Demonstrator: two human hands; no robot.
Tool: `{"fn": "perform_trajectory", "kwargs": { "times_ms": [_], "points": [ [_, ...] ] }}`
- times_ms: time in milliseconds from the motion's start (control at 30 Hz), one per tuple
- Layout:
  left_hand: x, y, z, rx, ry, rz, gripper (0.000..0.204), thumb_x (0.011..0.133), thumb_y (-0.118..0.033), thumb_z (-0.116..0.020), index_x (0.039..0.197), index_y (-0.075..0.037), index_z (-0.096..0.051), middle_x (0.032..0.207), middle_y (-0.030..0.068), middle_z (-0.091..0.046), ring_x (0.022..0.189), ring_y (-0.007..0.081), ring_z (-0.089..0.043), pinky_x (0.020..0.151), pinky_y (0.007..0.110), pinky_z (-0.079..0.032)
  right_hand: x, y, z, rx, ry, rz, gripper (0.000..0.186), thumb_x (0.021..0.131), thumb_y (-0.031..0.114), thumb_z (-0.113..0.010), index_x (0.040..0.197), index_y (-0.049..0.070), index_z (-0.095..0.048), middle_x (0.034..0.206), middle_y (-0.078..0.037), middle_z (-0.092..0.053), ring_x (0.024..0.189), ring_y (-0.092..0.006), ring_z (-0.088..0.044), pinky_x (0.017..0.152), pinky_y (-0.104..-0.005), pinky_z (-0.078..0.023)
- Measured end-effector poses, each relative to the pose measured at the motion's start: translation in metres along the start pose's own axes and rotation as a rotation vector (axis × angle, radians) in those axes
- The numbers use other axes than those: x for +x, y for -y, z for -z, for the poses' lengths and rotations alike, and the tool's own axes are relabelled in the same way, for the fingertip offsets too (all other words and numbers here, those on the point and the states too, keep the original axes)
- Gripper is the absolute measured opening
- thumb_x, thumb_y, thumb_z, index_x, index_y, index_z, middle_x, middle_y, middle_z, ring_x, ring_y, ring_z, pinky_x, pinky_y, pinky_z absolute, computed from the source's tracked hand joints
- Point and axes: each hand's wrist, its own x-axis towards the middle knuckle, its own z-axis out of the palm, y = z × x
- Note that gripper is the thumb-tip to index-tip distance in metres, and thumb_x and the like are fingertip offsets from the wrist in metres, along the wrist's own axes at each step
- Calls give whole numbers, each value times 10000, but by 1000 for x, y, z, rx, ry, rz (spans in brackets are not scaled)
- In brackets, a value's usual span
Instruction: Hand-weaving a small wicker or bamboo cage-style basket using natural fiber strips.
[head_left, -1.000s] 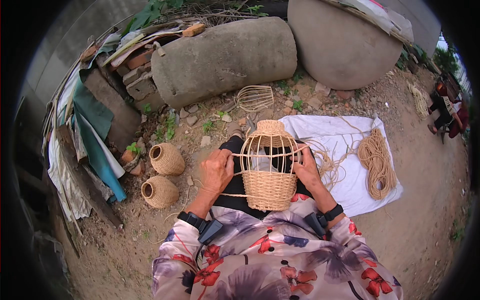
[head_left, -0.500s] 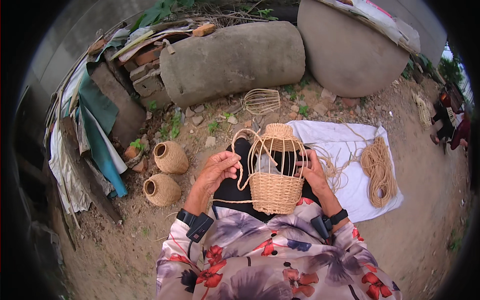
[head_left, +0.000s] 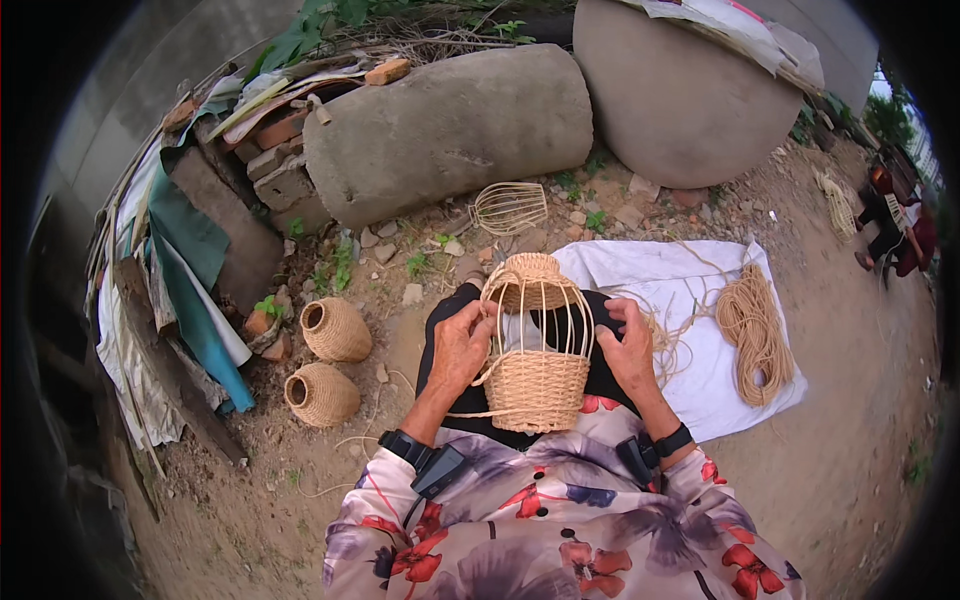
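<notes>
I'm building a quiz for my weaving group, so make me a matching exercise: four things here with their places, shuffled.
1. Coil of cord
2. Partly woven basket
3. Two small round baskets
4. Open slatted frame

A. Between the left hand and right hand
B. Near the concrete cylinder
C. Left of both hands
D. On the white sheet

Pairs: 1-D, 2-A, 3-C, 4-B

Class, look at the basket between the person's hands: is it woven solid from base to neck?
No: the basket shows open ribs between its woven lower wall and woven neck.
</notes>
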Motion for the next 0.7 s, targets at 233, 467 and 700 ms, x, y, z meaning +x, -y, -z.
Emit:
{"fn": "perform_trajectory", "kwargs": {
  "times_ms": [233, 467, 700],
  "points": [
    [-2, -14, -6, 95, 46, -182, 232, 844, -26, -597, 1058, -30, -687, 831, 163, -690, 732, 231, -678, 669, 329, -513, 11, 25, -20, 208, 173, -40, 523, 835, 310, -639, 1227, 4, -475, 1166, -218, -540, 1092, -351, -537, 950, -414, -417],
    [-3, -20, -11, 230, -8, -372, 255, 849, -34, -632, 1101, -37, -675, 850, 144, -687, 729, 267, -676, 644, 346, -517, 34, 34, -31, 117, 166, -79, 624, 789, 314, -629, 1297, 16, -424, 1249, -252, -514, 1177, -384, -507, 1000, -422, -397],
    [-22, -15, 20, -1089, 0, 291, 375, 902, -62, -635, 1261, -41, -527, 750, 0, -556, 552, 49, -488, 461, 191, -403, 41, 31, -28, 109, 294, -201, 624, 736, 222, -619, 1299, 32, -427, 1278, -239, -511, 1187, -381, -512, 1005, -408, -399]
  ]
}}
